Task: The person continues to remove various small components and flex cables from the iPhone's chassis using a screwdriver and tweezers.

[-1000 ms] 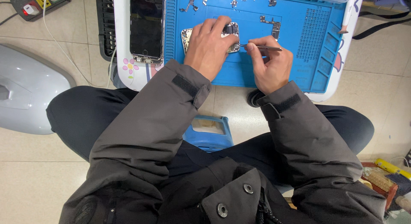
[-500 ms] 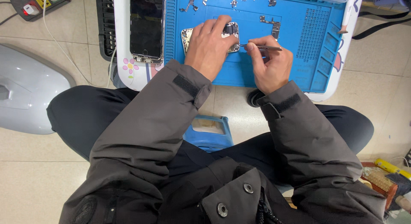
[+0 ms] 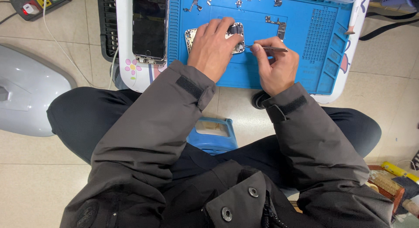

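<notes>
Nothing has shifted since the earlier frame: both of my hands sit where they were, over the opened phone body.

At nine o'clock from my hands the complete black phone (image 3: 149,26) lies screen up on the white table (image 3: 124,45), just off the left edge of the blue work mat (image 3: 257,75). Free mat runs along the near edge at six o'clock and out toward three o'clock, where the gridded section (image 3: 321,36) lies bare. Small loose parts (image 3: 279,27) sit at twelve to one o'clock, near my hands.

My left hand (image 3: 212,48) lies flat on the opened phone body (image 3: 191,36), fingers spread a little and pressing down on it, covering most of its middle. Its left end pokes out at ten o'clock from my knuckles, its right end under my fingertips.

My right hand (image 3: 276,66) is pinched closed around a slim metal tool (image 3: 273,49), thumb and forefinger tight on the shaft. The tool points toward nine o'clock, its tip at the phone body's right edge, just beside my left fingertips.
</notes>
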